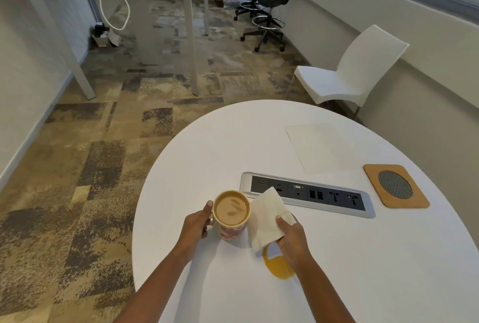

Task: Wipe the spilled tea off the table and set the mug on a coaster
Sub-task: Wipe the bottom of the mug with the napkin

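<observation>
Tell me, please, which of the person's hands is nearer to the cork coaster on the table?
Right. The right hand, holding a tissue over the spill, sits closer to the coaster; the left hand grips the mug farther away.

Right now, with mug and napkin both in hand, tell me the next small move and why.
Probably lower the napkin onto the tea puddle and wipe. The right hand pinches it just above the spill, which lies wet on the table. The left hand has the mug at its handle, clear of the puddle; the coaster can wait.
</observation>
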Demonstrator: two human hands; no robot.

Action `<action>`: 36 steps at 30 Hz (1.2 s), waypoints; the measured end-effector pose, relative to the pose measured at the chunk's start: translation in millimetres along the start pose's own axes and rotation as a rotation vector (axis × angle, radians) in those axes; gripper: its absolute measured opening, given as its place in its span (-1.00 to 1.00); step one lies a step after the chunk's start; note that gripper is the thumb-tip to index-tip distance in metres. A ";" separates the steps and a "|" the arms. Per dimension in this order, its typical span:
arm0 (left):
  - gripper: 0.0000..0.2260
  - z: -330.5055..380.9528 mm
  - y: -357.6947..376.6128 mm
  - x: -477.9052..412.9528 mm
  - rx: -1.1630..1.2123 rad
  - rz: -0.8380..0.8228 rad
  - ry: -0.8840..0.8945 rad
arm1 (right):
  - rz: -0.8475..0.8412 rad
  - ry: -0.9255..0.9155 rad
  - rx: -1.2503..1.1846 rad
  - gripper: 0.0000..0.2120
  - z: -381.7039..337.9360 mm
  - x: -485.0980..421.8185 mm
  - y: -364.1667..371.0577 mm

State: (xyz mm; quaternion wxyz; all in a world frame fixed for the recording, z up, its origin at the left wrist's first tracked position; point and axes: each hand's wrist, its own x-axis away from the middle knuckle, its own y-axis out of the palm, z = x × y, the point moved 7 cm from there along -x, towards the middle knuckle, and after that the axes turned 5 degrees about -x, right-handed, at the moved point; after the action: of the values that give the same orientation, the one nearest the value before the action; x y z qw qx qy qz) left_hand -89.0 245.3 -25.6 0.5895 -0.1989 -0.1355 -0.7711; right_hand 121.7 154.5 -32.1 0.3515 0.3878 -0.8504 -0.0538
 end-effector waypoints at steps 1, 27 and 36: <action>-0.60 -0.3 0.3 0.5 0.013 -0.001 -0.002 | 0.005 -0.002 0.010 -0.68 0.1 1.4 -2.7; -0.68 70.5 -7.7 52.9 0.175 -0.026 0.016 | -0.227 0.121 -0.196 -0.77 -2.6 26.5 58.2; -0.68 110.5 4.4 60.8 0.261 -0.031 0.054 | -0.407 0.204 -0.619 -0.54 -1.3 36.1 93.6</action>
State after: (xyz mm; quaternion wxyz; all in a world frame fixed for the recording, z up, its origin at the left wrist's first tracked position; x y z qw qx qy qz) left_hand -82.3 241.1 100.3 0.6018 -0.0974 -0.2219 -0.7610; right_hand 48.0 194.4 23.1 0.5169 0.4277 -0.6601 -0.3380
